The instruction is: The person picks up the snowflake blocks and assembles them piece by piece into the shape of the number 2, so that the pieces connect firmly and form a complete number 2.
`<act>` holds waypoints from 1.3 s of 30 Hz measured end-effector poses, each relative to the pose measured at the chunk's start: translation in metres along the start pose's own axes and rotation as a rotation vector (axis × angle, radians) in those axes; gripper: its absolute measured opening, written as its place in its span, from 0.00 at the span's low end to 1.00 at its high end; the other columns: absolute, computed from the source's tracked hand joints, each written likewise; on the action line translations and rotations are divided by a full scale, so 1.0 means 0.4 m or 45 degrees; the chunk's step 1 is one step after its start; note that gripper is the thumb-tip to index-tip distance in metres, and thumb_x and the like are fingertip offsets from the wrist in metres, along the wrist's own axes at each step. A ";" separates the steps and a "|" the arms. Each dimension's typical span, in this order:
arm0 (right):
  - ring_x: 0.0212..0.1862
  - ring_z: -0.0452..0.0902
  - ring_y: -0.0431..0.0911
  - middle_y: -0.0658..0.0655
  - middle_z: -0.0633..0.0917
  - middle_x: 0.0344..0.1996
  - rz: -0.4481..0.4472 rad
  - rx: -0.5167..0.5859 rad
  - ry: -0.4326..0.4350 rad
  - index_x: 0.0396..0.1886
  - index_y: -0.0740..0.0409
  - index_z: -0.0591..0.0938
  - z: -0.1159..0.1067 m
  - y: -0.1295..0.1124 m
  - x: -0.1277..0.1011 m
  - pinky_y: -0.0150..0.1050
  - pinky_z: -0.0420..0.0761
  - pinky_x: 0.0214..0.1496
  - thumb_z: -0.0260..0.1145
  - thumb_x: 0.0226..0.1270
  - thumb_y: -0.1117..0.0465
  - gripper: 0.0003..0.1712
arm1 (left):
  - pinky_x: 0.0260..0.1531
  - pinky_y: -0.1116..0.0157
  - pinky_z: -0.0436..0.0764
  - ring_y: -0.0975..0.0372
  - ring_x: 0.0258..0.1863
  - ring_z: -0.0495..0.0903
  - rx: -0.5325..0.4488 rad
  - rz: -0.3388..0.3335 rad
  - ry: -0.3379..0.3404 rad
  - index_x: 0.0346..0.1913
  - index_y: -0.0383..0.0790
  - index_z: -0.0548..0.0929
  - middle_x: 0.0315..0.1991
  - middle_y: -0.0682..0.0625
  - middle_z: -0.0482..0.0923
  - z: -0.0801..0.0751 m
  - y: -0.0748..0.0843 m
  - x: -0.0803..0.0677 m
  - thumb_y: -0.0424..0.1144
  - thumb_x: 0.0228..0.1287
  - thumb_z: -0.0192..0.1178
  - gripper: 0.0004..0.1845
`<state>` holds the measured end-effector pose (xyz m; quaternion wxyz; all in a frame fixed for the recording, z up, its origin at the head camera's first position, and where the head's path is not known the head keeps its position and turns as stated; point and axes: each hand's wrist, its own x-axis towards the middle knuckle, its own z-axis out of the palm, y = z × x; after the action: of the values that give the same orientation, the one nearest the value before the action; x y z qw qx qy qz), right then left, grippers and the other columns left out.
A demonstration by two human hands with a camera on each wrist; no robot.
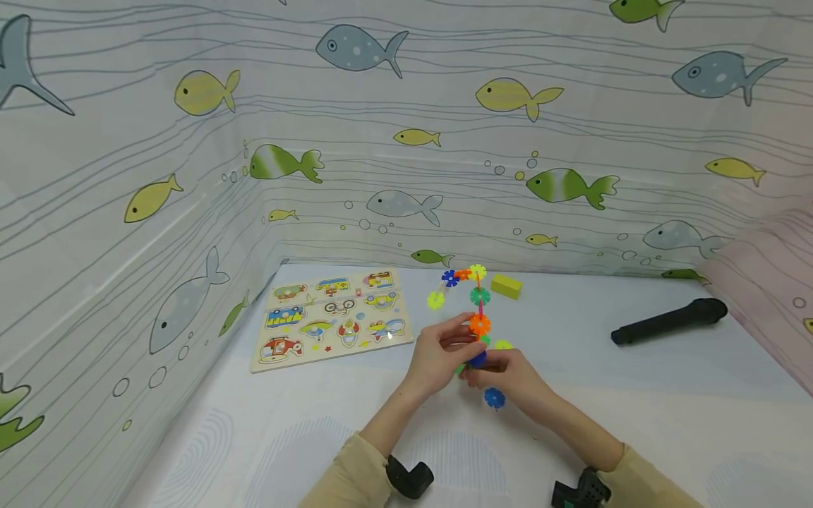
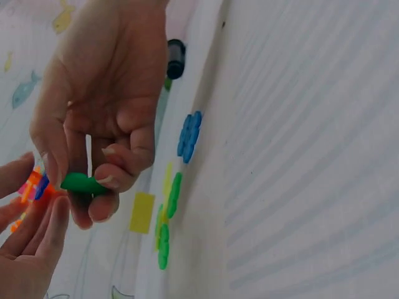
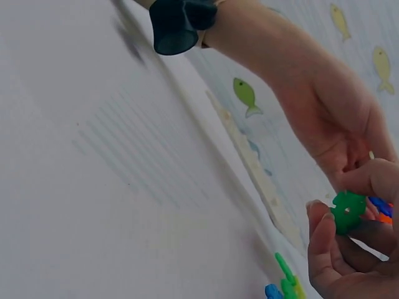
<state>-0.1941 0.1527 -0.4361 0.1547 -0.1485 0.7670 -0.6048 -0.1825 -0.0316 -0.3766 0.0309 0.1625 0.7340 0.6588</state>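
Head: my left hand (image 1: 438,353) steadies the upright snowflake-disc chain (image 1: 478,310) low down, so my right hand (image 1: 508,377) can work at its base. Left wrist: right fingers (image 2: 112,180) pinch a green disc (image 2: 84,183) beside the chain. Right wrist: the green disc (image 3: 348,212) sits at my fingertips, touching my left hand (image 3: 336,124).

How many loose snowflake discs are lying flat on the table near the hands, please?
2 plainly: a blue disc just in front of the right hand, and a yellow-green disc just behind it. More may lie hidden beneath the hands.
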 end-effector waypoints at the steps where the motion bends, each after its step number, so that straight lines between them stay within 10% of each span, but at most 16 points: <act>1: 0.43 0.84 0.47 0.63 0.89 0.43 -0.006 -0.007 -0.013 0.53 0.69 0.83 0.000 0.000 0.000 0.34 0.83 0.48 0.69 0.67 0.58 0.21 | 0.52 0.68 0.82 0.46 0.53 0.83 0.009 0.009 0.001 0.67 0.36 0.76 0.53 0.35 0.82 -0.001 0.000 0.001 0.31 0.66 0.65 0.26; 39: 0.43 0.84 0.43 0.56 0.88 0.44 0.029 0.383 -0.229 0.59 0.75 0.75 -0.011 0.003 0.006 0.37 0.84 0.52 0.59 0.77 0.58 0.24 | 0.55 0.56 0.82 0.48 0.55 0.82 0.095 0.002 0.025 0.68 0.40 0.75 0.54 0.38 0.83 -0.001 0.002 0.001 0.34 0.68 0.64 0.26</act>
<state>-0.1982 0.1557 -0.4365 0.2500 -0.1686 0.6526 -0.6952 -0.1830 -0.0319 -0.3757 0.0170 0.1576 0.7581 0.6326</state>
